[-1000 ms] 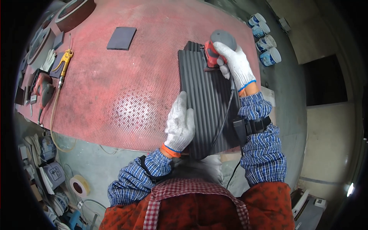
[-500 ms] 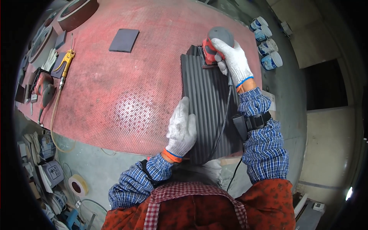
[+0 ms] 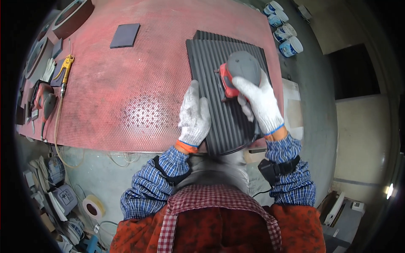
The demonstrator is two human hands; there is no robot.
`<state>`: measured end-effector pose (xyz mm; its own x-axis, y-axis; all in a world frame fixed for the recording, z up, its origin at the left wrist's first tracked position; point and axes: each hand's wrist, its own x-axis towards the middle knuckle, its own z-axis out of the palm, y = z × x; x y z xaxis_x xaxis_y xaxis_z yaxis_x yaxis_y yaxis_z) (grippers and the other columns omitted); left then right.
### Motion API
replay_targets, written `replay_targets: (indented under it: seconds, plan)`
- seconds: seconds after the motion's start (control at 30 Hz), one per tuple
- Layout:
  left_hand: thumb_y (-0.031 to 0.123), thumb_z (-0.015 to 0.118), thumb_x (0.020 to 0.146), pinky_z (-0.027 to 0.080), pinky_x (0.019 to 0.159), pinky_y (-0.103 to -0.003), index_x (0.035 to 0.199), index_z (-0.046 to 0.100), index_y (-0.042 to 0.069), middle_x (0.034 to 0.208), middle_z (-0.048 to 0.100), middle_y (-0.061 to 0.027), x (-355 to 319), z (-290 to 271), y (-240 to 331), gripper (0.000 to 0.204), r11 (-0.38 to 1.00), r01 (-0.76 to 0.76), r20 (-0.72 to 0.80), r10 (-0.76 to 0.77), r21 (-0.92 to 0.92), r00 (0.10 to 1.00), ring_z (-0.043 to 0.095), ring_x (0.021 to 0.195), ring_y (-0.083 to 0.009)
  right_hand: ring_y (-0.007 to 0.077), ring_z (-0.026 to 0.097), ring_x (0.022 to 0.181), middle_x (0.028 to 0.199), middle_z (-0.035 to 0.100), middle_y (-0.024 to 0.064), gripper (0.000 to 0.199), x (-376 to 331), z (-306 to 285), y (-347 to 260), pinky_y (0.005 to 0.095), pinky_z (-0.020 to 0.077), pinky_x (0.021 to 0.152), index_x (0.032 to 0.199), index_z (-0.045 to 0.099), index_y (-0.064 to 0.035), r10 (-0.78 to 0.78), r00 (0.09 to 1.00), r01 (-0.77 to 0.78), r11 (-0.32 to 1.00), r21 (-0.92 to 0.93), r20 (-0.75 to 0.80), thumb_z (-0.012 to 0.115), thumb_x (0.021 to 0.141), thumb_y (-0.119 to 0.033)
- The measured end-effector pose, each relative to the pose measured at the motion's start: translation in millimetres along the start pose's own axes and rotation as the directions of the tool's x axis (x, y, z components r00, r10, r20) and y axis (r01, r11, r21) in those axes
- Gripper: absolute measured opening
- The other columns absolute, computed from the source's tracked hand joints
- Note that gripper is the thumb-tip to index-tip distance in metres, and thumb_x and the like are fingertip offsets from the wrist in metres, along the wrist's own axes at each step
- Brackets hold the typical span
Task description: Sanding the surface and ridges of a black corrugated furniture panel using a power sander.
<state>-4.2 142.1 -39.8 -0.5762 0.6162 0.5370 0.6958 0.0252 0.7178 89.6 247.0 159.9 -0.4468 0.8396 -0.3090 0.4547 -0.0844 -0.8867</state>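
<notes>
Dark grey ribbed panels (image 3: 211, 67) lie stacked near the right edge of a red mesh-covered table (image 3: 147, 76), the upper one slightly askew over the one beneath. My right hand (image 3: 265, 103), in a white knitted glove, is wrapped round a red-and-grey power sander (image 3: 244, 69) that rests on the top panel's ribs, about midway along it. The underside of the sander is hidden. Along the panel's left edge lies my left hand (image 3: 194, 116), gloved too, its fingers stretched out and the palm against the edge.
A flat grey pad (image 3: 125, 35) lies farther up the table. At the left are a yellow air blow gun (image 3: 65, 71) with its hose, a second red sander (image 3: 44, 99) and rolls of abrasive belt (image 3: 72, 17). Several white-and-blue buckets (image 3: 291, 46) stand on the floor at right.
My right hand has drawn the sander from the panel's far end back toward me, to its middle. My left hand stays at the left edge. The view has shifted slightly.
</notes>
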Motion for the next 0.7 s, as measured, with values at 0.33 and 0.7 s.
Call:
replay_targets:
  seconds: [0.33, 0.7]
  plan:
    - [-0.002, 0.058, 0.094, 0.052, 0.104, -0.050, 0.123, 0.050, -0.012, 0.151, 0.046, -0.0358, 2.7, -1.4, -5.6, 0.032, 0.940, -0.218, 0.030, 0.218, 0.263, 0.976, 0.055, 0.129, -0.0502, 0.0065, 0.061, 0.077, 0.127, 0.066, 0.0107, 0.094, -124.8, -30.2, 66.8, 0.0230, 0.0517, 0.061, 0.161, 0.029, -0.0031, 0.045, 0.997, -0.041, 0.997, 0.065, -0.058, 0.083, 0.084, -0.015]
    - [0.004, 0.058, 0.099, 0.049, 0.110, -0.050, 0.128, 0.056, -0.012, 0.150, 0.049, -0.0343, -1.3, -7.0, -5.2, 0.033, 0.994, -0.047, 0.055, 0.041, 0.099, 0.998, 0.056, 0.130, -0.0506, 0.0067, 0.056, 0.056, 0.113, 0.069, 0.0114, 0.095, -196.4, -31.2, 73.8, 0.0210, 0.0429, 0.045, 0.164, 0.023, -0.0114, 0.228, 0.971, -0.205, 0.948, 0.243, -0.074, 0.073, 0.085, 0.006]
